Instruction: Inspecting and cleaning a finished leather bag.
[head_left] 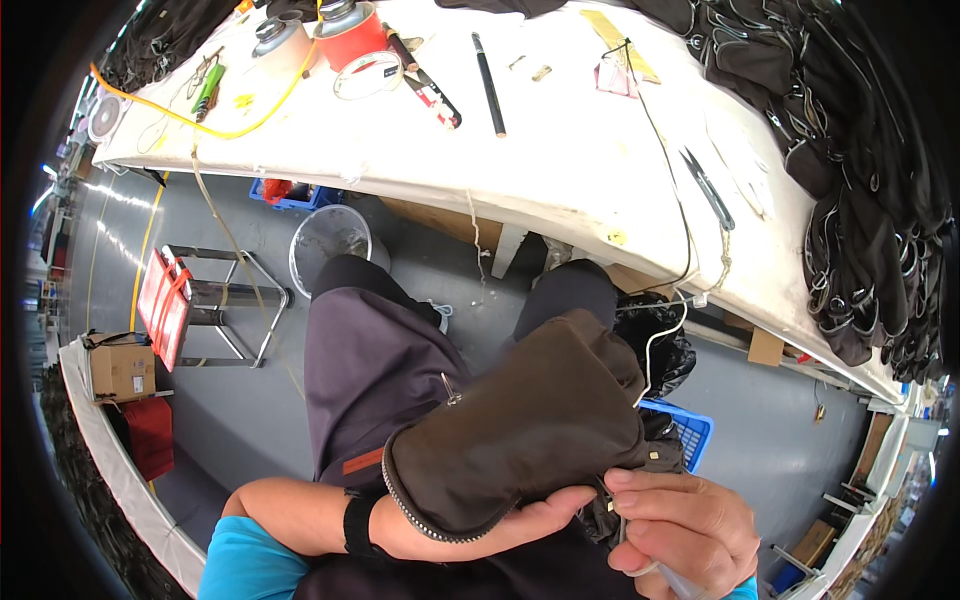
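A dark brown fabric pouch [510, 420] with a curved metal zipper and a silver puller lies across my lap, over my purple-grey apron [370, 370]. My left hand [540, 515] grips it from underneath, with the thumb showing along its lower edge and the other fingers hidden. At the pouch's right end, my right hand [680, 520] has its fingers pinched together beside a small brass-coloured fitting. Something thin and pale is among those fingers, too hidden to make out.
A white worktable [580, 150] holds cans [345, 45], black-handled tools, tweezers [708, 190] and cords; dark bags [830, 230] pile along its right. Below stand a clear bucket [305, 245], a stool [165, 310] and a blue crate [690, 430]. A cardboard box [120, 375] sits at left.
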